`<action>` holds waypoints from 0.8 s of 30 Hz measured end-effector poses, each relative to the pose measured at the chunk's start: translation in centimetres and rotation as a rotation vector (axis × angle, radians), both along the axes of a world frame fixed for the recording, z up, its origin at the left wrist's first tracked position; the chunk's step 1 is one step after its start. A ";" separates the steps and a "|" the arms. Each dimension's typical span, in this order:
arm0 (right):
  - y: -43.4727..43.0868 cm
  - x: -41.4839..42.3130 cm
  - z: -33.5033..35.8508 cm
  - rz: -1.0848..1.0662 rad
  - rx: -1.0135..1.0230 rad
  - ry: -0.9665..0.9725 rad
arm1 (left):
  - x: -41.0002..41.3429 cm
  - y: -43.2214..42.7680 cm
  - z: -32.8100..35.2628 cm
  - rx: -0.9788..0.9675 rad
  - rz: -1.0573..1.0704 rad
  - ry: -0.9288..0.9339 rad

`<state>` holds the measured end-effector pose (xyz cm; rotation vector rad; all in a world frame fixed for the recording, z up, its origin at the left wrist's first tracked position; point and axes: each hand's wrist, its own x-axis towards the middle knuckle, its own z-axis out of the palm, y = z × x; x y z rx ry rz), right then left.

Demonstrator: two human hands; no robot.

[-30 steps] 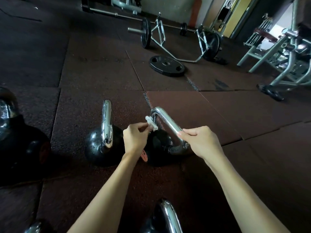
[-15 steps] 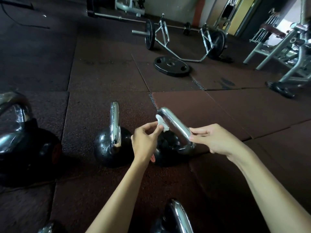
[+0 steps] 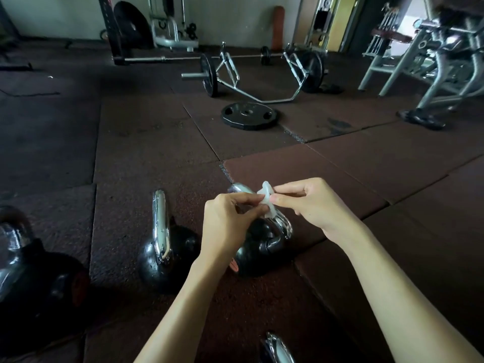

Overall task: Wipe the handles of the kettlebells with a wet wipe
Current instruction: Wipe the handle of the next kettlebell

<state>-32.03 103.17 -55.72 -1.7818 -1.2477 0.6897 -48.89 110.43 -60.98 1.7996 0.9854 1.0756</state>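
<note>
Several black kettlebells with chrome handles stand on the rubber floor. One kettlebell sits right under my hands, its chrome handle partly hidden behind them. A second kettlebell stands to its left with an upright handle. Just above the middle handle, both hands meet on a small crumpled white wet wipe. My left hand pinches it from the left and my right hand pinches it from the right.
A large kettlebell stands at the far left, and another chrome handle pokes up at the bottom edge. Farther off lie a weight plate, a trap bar with plates and a machine frame at right.
My right hand let go of the handle's near end and came up to the wipe. The wipe lifted off the handle's far bend. The camera tilted up.
</note>
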 end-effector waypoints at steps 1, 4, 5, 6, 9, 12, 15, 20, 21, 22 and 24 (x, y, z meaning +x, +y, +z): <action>-0.1 0.2 -0.2 0.011 -0.018 -0.020 | 0.2 -0.1 0.0 0.011 -0.001 0.011; -0.6 1.0 -0.7 0.061 -0.036 0.003 | 0.7 -0.4 0.1 0.006 -0.006 0.029; -0.8 1.3 -0.8 0.082 -0.034 0.017 | 0.9 -0.5 0.3 0.012 -0.008 0.046; -1.0 1.5 -0.9 0.087 -0.027 0.018 | 1.1 -0.6 0.4 0.019 -0.009 0.070; -1.2 2.3 -1.6 -0.082 0.046 0.016 | 1.8 -1.0 0.8 0.031 0.067 0.158; -1.4 3.4 -2.3 -0.296 0.158 0.098 | 2.6 -1.4 1.7 -0.014 0.279 0.400; -1.9 3.9 -3.1 -0.364 0.158 0.166 | 4.3 -1.7 2.3 -0.053 0.318 0.670; -2.1 4.2 -4.9 -0.362 0.119 0.202 | 5.5 -1.2 2.2 -0.095 0.362 0.630; -2.0 4.3 -5.2 -0.370 0.119 0.203 | 5.4 -0.9 2.3 -0.118 0.352 0.629; -1.9 4.5 -5.5 -0.377 0.122 0.209 | 5.3 -0.7 2.4 -0.133 0.345 0.634; -1.9 4.8 -6.1 -0.373 0.126 0.224 | 5.1 -0.2 2.5 -0.146 0.336 0.652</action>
